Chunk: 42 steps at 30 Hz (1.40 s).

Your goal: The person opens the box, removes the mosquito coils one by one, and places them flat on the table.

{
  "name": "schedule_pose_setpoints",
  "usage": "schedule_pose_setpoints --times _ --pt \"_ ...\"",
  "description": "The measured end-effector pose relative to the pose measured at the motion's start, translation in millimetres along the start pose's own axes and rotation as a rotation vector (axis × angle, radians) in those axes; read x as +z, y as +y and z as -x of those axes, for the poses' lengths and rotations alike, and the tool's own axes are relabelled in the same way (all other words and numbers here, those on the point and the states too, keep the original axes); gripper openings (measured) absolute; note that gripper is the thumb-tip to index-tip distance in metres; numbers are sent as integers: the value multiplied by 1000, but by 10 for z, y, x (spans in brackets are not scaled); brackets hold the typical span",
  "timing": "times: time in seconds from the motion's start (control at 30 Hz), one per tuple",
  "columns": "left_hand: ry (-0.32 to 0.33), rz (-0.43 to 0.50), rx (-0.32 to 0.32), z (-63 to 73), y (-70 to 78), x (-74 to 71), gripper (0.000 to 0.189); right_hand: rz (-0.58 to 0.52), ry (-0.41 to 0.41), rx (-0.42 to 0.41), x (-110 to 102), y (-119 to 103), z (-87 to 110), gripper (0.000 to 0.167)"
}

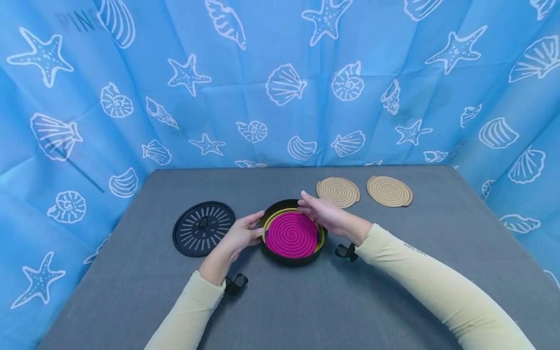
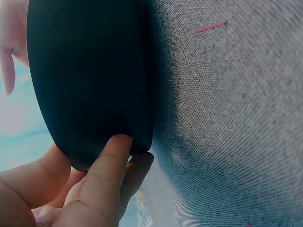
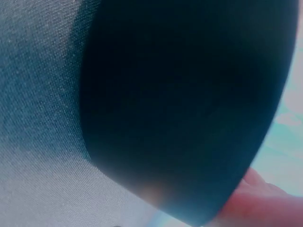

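Note:
A round black mosquito coil tin [image 1: 294,262] sits in the middle of the table. Inside it, a magenta mosquito coil [image 1: 291,235] lies on top of a yellow one [image 1: 323,237], and bits of dark blue show between them. My left hand [image 1: 243,234] holds the tin's left side, thumb at the rim and fingers on the outer wall [image 2: 90,85]. At the far right of the rim is my right hand [image 1: 325,214], its fingers extended over the edge. In the right wrist view the tin's dark wall [image 3: 180,104] hides most of that hand.
A black slotted lid [image 1: 188,233] with a small knob lies left of the tin. Two tan mosquito coils [image 1: 338,192] [image 1: 389,191] lie at the back right. Grey cloth covers the table [image 1: 280,311], and a blue shell-print curtain [image 1: 280,116] hangs behind and at the sides.

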<state>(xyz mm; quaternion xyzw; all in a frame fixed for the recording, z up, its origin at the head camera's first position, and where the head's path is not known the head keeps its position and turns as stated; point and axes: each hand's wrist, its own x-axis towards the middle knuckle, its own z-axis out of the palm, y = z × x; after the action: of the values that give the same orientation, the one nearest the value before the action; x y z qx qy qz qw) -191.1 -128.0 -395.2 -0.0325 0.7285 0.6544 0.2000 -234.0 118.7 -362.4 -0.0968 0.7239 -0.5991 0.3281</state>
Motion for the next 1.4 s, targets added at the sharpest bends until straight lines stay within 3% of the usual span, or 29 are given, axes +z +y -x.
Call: schedule_pose_setpoints --times 0.6,1.13,1.4 --pt "-4 10 2 -8 -29 -7 54 59 -23 28 -26 -26 65 74" --pt "-14 0 7 2 -14 2 53 107 20 59 -29 -64 44 69" --pt "-6 -9 18 18 -3 15 53 121 17 8 -77 -92 38 66"
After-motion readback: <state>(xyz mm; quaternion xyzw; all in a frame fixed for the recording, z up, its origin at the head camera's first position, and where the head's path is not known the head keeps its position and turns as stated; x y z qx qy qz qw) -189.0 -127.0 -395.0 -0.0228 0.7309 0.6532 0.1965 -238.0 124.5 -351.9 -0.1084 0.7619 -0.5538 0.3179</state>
